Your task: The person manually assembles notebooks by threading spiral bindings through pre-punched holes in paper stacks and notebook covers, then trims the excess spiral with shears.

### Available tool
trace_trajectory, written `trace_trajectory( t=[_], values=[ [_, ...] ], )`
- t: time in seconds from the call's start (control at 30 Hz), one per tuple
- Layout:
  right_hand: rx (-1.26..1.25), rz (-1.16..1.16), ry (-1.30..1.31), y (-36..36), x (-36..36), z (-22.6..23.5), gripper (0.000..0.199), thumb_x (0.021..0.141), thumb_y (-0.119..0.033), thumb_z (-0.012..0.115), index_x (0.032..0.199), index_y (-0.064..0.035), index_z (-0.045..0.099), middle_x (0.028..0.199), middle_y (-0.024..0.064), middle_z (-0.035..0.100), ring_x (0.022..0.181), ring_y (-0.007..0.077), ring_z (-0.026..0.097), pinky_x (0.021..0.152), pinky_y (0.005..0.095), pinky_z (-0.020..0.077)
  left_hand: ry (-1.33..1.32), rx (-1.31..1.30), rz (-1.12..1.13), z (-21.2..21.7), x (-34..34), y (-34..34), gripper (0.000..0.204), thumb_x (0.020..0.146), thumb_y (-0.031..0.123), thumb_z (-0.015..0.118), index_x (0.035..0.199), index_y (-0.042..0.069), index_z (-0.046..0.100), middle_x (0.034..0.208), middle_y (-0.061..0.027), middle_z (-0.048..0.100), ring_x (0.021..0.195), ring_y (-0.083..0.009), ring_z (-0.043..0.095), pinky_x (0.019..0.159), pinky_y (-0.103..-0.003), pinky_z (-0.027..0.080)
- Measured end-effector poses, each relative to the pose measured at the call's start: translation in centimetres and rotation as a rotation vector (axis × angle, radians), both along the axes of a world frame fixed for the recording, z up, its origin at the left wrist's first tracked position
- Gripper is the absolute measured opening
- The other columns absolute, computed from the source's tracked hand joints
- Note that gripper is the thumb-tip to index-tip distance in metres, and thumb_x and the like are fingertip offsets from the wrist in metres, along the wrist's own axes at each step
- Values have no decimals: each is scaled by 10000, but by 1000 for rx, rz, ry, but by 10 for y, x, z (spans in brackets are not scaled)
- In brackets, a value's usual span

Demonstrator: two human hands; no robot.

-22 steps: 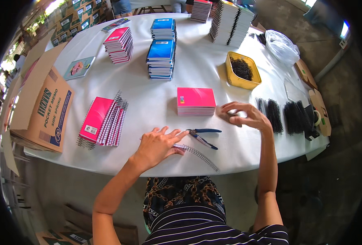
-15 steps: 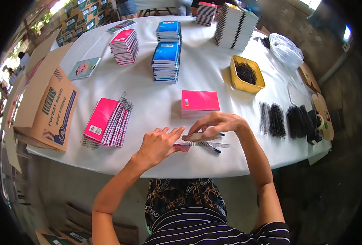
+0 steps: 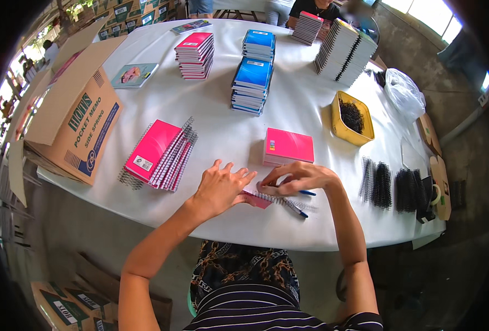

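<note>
My left hand (image 3: 221, 185) grips a small pink-covered notebook (image 3: 258, 201) near the table's front edge, thumb against the cover and the other fingers spread above. A wire spiral (image 3: 280, 200) runs along the notebook's edge and sticks out to the right. Over that edge my right hand (image 3: 301, 177) is bent, its thumb and fingers closed on the spiral; the fingertips are partly hidden. Two blue-tipped rods (image 3: 297, 210) show beneath the right hand; whether they form one tool I cannot tell. Just beyond stands a stack of pink notebooks (image 3: 290, 145).
Left lie spiral-bound pink notebooks (image 3: 155, 146), beside an open carton (image 3: 84, 124). Farther back are blue notebook stacks (image 3: 253, 77), a pink stack (image 3: 195, 52) and white-paged stacks (image 3: 341, 52). Right are a yellow tub (image 3: 339, 129) of black wire and black spirals (image 3: 377, 183). Someone sits across.
The view has shifted, so the table's things appear displaced to the right. My hands stay at the notebook, whose pink cover shows more below my left thumb. A person across shows more.
</note>
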State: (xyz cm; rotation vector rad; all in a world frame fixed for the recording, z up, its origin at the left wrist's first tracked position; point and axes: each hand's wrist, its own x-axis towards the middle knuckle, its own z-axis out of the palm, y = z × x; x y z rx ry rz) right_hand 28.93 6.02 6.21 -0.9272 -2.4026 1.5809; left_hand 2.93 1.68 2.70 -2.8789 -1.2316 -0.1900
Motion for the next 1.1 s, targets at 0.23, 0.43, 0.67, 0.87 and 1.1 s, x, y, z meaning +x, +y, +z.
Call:
trace_trajectory(
  t=[0.23,0.43,0.67,0.87,1.1],
  values=[
    [17,-8,-22,-3,-13,4,498,850,-426,592,1191,-74,681,1133,140,685,1054,238,636,931,353,475,33,-241,162,21,-13,-2,631,758,468,719,1329,247,566,1292,-6,611,1154,-295,605,891,-431,544],
    [129,36,-111,9,-23,-3,453,891,-432,603,1173,-89,695,1106,134,688,1018,205,652,890,335,499,-263,-310,183,4,-25,6,749,745,392,771,1414,237,471,1379,-55,552,1223,-331,555,891,-420,549],
    [34,-35,-5,12,-27,3,503,850,-444,608,1197,-88,686,1134,112,683,1069,199,629,908,338,475,-982,-432,197,-31,-24,8,1104,646,213,874,1532,226,216,1392,-160,520,1179,-300,594,930,-388,532],
    [116,-41,-138,12,-37,8,578,870,-463,551,1198,0,659,1181,148,670,1094,245,620,982,344,428,-1134,-613,231,-48,-25,9,1128,639,120,877,1537,224,202,1353,-159,560,1080,-220,658,900,-350,540],
    [88,-71,-118,16,-46,5,598,813,-524,592,1210,-85,674,1147,132,674,1049,246,632,955,346,447,-1182,-666,230,-48,-23,7,1089,672,66,846,1539,224,206,1343,-147,574,945,-86,656,843,-306,552]
  ],
)
